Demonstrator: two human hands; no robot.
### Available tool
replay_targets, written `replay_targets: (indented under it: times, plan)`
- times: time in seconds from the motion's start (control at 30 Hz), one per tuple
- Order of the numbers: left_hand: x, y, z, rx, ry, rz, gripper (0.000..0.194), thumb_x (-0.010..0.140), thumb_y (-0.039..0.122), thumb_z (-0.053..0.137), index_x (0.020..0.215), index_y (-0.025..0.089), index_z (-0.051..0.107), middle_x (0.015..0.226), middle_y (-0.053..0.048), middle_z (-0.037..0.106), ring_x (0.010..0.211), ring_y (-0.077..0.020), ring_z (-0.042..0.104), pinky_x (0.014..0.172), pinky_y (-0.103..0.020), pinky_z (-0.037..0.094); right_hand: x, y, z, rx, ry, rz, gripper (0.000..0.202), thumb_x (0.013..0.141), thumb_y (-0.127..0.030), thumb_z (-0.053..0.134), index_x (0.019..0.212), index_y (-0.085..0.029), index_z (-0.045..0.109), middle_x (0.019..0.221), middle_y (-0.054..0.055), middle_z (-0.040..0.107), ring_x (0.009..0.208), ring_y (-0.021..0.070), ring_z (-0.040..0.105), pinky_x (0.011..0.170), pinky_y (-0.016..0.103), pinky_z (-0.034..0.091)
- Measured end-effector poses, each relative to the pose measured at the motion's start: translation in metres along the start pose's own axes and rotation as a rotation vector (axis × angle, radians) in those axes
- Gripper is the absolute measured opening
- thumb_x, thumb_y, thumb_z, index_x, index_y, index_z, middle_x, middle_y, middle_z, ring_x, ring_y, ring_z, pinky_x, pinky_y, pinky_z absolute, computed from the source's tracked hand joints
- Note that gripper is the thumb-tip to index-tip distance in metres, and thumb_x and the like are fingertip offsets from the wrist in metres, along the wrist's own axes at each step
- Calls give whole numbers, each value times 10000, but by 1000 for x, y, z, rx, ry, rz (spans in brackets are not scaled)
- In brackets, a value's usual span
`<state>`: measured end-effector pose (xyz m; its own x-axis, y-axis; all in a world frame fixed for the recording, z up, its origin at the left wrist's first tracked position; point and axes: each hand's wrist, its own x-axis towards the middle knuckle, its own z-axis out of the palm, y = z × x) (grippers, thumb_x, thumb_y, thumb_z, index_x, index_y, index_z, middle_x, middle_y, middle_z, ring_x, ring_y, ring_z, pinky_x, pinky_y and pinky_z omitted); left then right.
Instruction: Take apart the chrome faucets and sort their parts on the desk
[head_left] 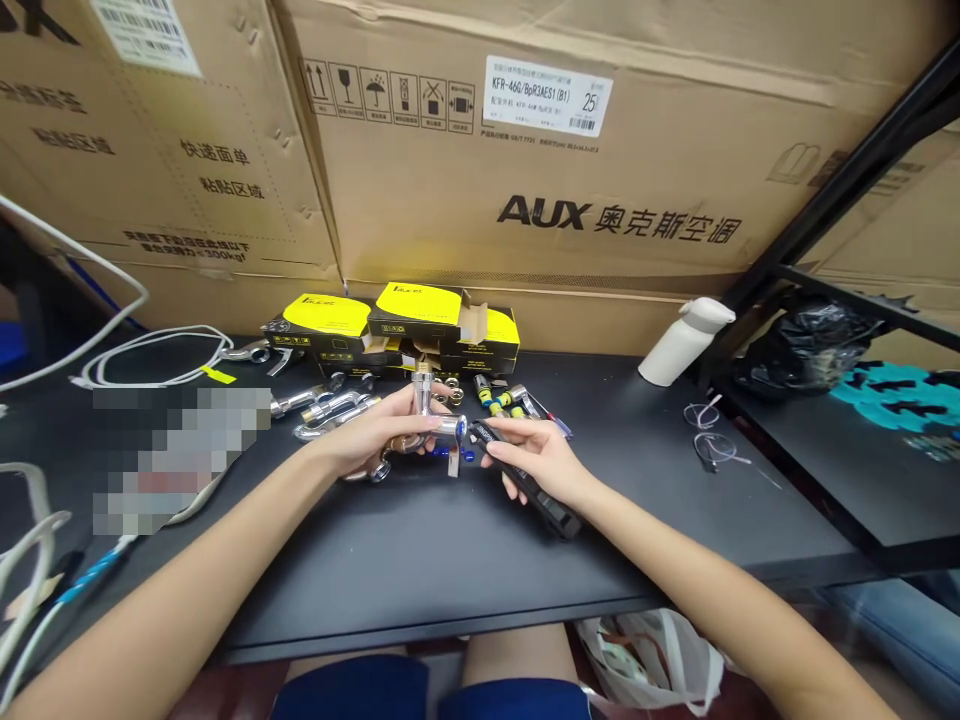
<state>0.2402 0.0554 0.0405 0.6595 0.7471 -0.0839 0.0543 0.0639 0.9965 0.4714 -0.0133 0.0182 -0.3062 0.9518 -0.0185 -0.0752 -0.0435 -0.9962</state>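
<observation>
black tool (549,508) near chrome fitting (449,427)
our left hand (369,430) pinches the fitting, right hand (549,456) the tool; contact unclear.

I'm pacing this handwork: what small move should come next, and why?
Probably ease the black tool toward the chrome fitting: the right hand holds the tool's tip close beside the fitting's round end, and the left hand grips the fitting.
</observation>
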Motion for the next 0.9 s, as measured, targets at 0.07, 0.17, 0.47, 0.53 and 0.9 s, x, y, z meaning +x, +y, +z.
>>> replay_targets:
  times: [0.07,0.17,0.47,0.53,0.9]
  plan:
    - [0,0,0,-30,-17,6,473,800,323,647,1228,216,476,1048,-60,615,754,-155,570,659,-292,428,-1,1,1,8,14,-12,508,759,-371,702,1215,-176,594,781,46,703,378,101,572,310,206,467]
    - [0,0,0,-62,-35,25,444,797,300,649,1203,213,492,1059,-62,617,826,-176,584,710,-307,441,-3,1,5,13,32,-36,494,760,-362,704,1203,-170,602,775,47,704,377,101,571,309,204,461]
    - [0,0,-3,-20,-17,55,430,777,293,680,1170,213,526,1061,-58,627,930,-198,596,778,-314,444,-8,0,12,-27,71,-45,494,765,-378,692,1204,-168,609,803,54,706,395,97,565,322,208,454]
    - [0,0,-3,-8,-25,58,430,784,299,676,1176,219,518,1059,-54,629,944,-201,597,798,-322,445,-8,0,12,-33,73,-47,508,762,-392,691,1208,-163,607,805,59,704,397,100,565,323,212,452]
    - [-2,2,1,200,-6,140,311,792,357,663,1030,188,557,1004,-47,604,909,-183,570,821,-334,465,-14,8,19,-349,267,-193,413,824,-387,621,1212,-245,636,840,50,679,455,113,565,413,259,485]
